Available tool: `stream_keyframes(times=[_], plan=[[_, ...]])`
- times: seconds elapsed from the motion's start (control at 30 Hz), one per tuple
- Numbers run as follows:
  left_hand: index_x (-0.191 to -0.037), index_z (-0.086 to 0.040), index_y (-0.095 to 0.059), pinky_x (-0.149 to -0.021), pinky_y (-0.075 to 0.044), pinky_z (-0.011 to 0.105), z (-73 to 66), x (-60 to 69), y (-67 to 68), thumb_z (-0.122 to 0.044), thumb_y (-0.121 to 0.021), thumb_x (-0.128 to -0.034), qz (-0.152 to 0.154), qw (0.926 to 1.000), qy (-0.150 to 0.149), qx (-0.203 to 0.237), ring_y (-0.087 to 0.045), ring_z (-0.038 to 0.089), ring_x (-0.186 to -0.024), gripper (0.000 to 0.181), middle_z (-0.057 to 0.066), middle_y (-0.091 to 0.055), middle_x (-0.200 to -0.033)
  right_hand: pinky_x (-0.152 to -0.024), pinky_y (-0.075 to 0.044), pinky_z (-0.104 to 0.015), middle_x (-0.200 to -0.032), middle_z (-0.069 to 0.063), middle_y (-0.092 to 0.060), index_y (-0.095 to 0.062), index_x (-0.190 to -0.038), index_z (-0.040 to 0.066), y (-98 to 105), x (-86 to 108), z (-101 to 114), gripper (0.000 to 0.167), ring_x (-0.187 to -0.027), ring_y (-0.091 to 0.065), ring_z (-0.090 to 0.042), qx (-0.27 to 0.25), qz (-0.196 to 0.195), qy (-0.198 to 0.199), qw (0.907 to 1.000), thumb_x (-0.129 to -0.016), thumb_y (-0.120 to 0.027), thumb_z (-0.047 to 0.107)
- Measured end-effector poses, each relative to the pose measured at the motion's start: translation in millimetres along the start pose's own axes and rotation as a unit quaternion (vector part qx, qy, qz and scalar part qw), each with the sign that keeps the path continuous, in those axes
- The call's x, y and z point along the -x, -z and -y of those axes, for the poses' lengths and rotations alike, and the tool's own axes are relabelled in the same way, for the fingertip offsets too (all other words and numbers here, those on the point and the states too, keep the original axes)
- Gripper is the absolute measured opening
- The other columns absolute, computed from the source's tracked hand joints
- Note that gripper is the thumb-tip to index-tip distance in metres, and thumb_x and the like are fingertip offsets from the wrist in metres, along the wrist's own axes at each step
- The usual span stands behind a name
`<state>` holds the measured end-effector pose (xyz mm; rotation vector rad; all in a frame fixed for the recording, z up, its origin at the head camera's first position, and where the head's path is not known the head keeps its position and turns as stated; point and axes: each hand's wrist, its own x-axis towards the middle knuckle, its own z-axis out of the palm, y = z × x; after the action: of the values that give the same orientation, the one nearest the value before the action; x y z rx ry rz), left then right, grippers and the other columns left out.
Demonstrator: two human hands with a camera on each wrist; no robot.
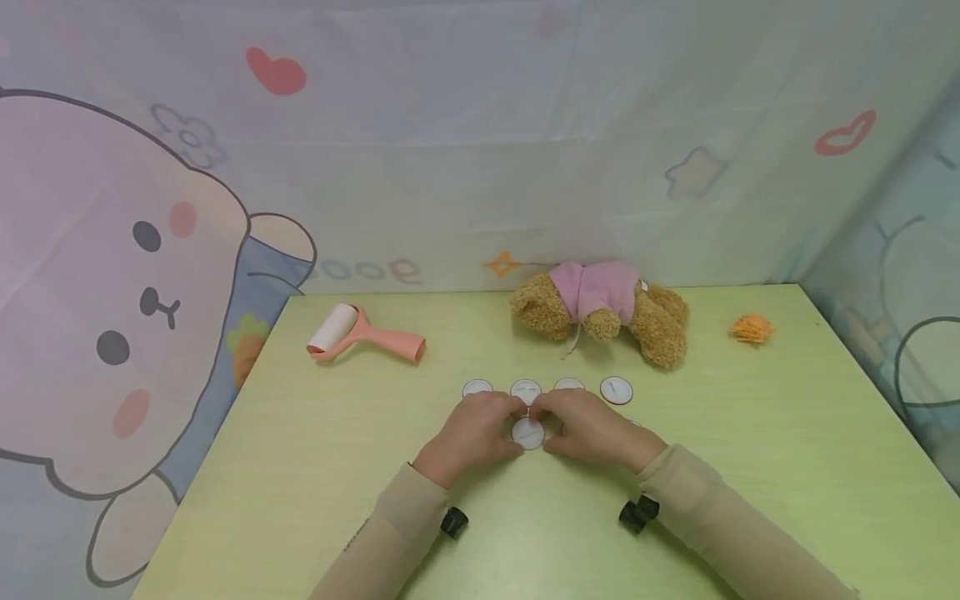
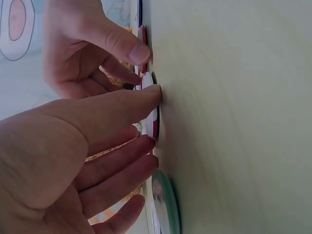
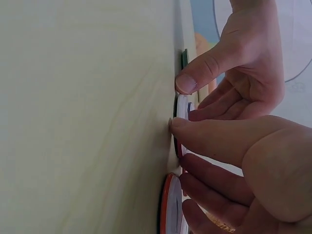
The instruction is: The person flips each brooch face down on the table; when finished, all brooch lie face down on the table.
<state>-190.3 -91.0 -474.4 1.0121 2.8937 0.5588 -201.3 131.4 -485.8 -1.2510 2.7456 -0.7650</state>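
Between both hands a round badge (image 1: 528, 433) lies flat on the table, its pale side up. Thumb and fingers of the left hand (image 1: 478, 429) pinch its left edge. On the opposite edge, the right hand (image 1: 588, 427) pinches the same badge (image 3: 179, 131) with thumb and fingertips. Just beyond the hands runs a row of badges, among them one badge (image 1: 526, 390) right above the fingertips and another badge (image 1: 617, 390) at the right end. A green-rimmed badge (image 2: 166, 202) shows beside the left fingers, and a red-rimmed badge (image 3: 171, 202) beside the right fingers.
A pink lint roller (image 1: 382, 337) lies at the back left of the table (image 1: 300, 500). Behind the badges a teddy bear (image 1: 600, 296) in a pink top lies on its side. An orange tuft (image 1: 752, 328) sits at the back right. A printed cloth (image 1: 420, 150) hangs behind.
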Motion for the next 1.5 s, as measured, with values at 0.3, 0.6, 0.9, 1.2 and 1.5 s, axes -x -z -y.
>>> stream_keyframes(times=[0.3,0.6,0.9,1.2,1.5], plan=[[-0.117,-0.008,-0.076,-0.094,-0.055,0.036,9.9,3.5,3.0,-0.024,-0.091,-0.0802,0.009,0.9997,0.003,0.024,-0.07,0.02,-0.101,0.043,0.003,-0.077,-0.11,-0.094,-0.054,-0.042,-0.117,-0.006,-0.072,-0.069,-0.123,0.004,9.8,10.1,-4.6,0.048,-0.104,-0.065,-0.021,-0.03,-0.007,0.009,0.9995,-0.079,-0.088,0.007],[-0.123,-0.003,-0.073,-0.093,-0.057,0.04,28.2,19.6,14.1,-0.021,-0.082,-0.0907,-0.01,0.9932,-0.015,0.115,-0.073,0.026,-0.104,0.038,0.011,-0.075,-0.116,-0.093,-0.053,-0.04,-0.113,-0.006,-0.07,-0.071,-0.119,0.005,14.7,13.2,-8.2,0.042,-0.103,-0.065,-0.022,-0.048,-0.013,0.01,0.9987,-0.08,-0.085,0.006],[-0.123,-0.003,-0.073,-0.095,-0.057,0.043,44.9,37.1,21.9,-0.02,-0.081,-0.0923,-0.01,0.9935,-0.001,0.114,-0.073,0.027,-0.105,0.036,0.01,-0.075,-0.12,-0.097,-0.052,-0.041,-0.118,-0.002,-0.071,-0.071,-0.121,0.008,8.2,5.4,-1.6,0.042,-0.107,-0.065,-0.021,-0.048,-0.012,0.012,0.9987,-0.082,-0.085,0.011],[-0.121,-0.004,-0.074,-0.097,-0.056,0.044,57.7,54.1,25.1,-0.02,-0.086,-0.0879,-0.008,0.9936,0.019,0.111,-0.07,0.026,-0.107,0.039,0.008,-0.076,-0.116,-0.098,-0.054,-0.039,-0.115,-0.005,-0.072,-0.072,-0.118,0.005,-5.5,-9.6,13.7,0.04,-0.108,-0.066,-0.02,-0.039,0.002,0.03,0.9988,-0.081,-0.085,0.011],[-0.125,-0.005,-0.072,-0.104,-0.052,0.048,63.4,59.8,25.0,-0.016,-0.092,-0.0796,0.011,0.9955,0.029,0.09,-0.069,0.028,-0.116,0.051,0.007,-0.075,-0.122,-0.1,-0.052,-0.041,-0.119,-0.008,-0.071,-0.069,-0.125,0.004,-8.2,-23.1,26.5,0.044,-0.111,-0.065,-0.023,-0.033,0.006,0.024,0.9992,-0.084,-0.084,0.014]])
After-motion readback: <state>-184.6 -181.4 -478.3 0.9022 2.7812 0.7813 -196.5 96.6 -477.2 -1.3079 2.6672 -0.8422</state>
